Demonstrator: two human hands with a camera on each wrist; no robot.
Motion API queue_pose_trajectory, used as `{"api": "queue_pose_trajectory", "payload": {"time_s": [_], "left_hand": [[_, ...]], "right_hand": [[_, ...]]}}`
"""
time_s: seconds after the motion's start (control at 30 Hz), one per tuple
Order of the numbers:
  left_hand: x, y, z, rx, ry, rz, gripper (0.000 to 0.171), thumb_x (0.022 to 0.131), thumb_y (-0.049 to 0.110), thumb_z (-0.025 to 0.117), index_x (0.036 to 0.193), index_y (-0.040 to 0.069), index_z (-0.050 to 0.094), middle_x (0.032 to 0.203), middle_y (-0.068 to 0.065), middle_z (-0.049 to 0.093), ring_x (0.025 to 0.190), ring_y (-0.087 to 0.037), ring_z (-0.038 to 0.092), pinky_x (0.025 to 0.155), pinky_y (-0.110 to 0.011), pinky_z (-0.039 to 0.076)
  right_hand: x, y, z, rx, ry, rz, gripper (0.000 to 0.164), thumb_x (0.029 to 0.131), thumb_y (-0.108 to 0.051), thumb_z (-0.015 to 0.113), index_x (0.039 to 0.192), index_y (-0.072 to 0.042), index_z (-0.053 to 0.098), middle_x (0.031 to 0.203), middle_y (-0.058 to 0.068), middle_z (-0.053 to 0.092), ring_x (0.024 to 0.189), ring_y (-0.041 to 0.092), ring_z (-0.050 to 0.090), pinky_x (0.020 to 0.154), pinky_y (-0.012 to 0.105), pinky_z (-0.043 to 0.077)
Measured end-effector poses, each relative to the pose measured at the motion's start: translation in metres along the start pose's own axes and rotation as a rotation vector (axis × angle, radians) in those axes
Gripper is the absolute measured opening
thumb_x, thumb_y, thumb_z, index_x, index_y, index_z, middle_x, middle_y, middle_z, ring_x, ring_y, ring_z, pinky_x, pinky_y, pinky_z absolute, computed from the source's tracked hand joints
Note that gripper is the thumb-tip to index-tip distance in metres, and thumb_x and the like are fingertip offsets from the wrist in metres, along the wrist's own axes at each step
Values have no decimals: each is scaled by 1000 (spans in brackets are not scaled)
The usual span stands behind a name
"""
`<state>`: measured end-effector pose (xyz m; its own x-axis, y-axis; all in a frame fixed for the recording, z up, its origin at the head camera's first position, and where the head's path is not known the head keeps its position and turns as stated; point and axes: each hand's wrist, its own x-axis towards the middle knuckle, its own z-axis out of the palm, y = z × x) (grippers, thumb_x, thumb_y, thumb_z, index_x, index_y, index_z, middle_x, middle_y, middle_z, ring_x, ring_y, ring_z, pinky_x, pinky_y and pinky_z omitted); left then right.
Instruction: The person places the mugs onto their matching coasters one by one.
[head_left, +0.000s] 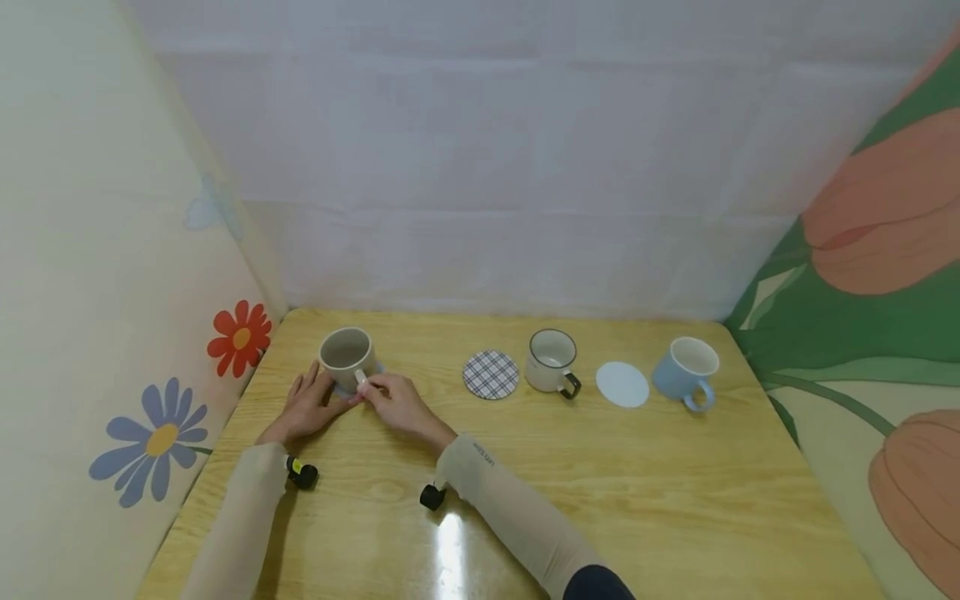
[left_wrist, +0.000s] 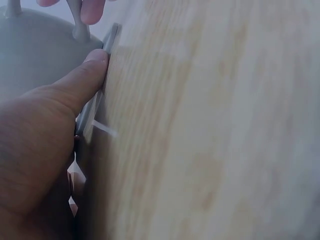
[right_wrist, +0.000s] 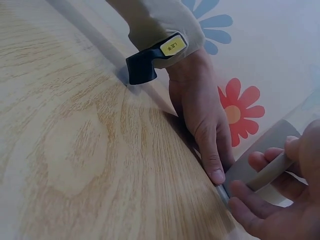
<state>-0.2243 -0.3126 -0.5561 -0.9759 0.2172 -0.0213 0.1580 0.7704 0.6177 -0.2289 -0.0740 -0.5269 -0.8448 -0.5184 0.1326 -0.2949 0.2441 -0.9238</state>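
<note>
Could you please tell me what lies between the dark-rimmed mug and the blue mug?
A pale round coaster lies between the dark-rimmed mug and the blue mug, in the head view.

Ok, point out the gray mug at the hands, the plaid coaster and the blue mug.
Gray mug (head_left: 345, 376): head view, on its outer wall below the rim.
Plaid coaster (head_left: 491, 374): head view, middle of its top face.
Blue mug (head_left: 674, 378): head view, on its outer wall.

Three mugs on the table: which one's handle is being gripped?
The grey mug at the far left: the right hand pinches its handle. The dark-rimmed mug and light-blue mug stand untouched.
</note>
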Motion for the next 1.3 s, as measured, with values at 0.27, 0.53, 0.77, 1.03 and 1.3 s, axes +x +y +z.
{"api": "queue_pose_trajectory", "payload": {"time_s": [0.27,0.53,0.77,1.03,1.3], "left_hand": [[-2,0,0,2,4,-1,81,103,40,72,166,8,31,174,-30,19,162,-56,-5,127,-75,-7],[-2,0,0,5,8,-4,81,103,41,71,166,8,32,173,-30,20,161,-57,-4,127,-75,-7],[-2,0,3,-4,17,3,80,102,37,72,164,5,34,173,-33,21,161,-58,-3,127,-76,-6],[1,3,4,-30,38,23,78,102,34,74,163,5,36,173,-31,23,160,-61,0,124,-80,-4],[-4,2,-1,-39,56,44,79,98,31,78,161,2,41,170,-33,28,157,-64,8,122,-83,1]], "right_hand": [[0,3,3,5,-1,-15,29,112,-24,58,114,-2,78,113,13,81,102,8,72,84,15,54],[-1,2,4,67,6,-16,31,112,-22,59,112,3,77,112,17,81,111,36,76,84,14,56],[-4,1,0,53,-21,-6,30,112,-22,57,117,1,76,114,17,80,103,31,75,79,15,54],[-12,-5,-5,51,-61,14,35,113,-26,56,133,0,68,125,16,77,111,35,76,80,16,57],[-21,-16,-13,1,-48,60,40,113,-33,55,140,-6,65,140,15,67,108,18,73,83,22,59]]}}
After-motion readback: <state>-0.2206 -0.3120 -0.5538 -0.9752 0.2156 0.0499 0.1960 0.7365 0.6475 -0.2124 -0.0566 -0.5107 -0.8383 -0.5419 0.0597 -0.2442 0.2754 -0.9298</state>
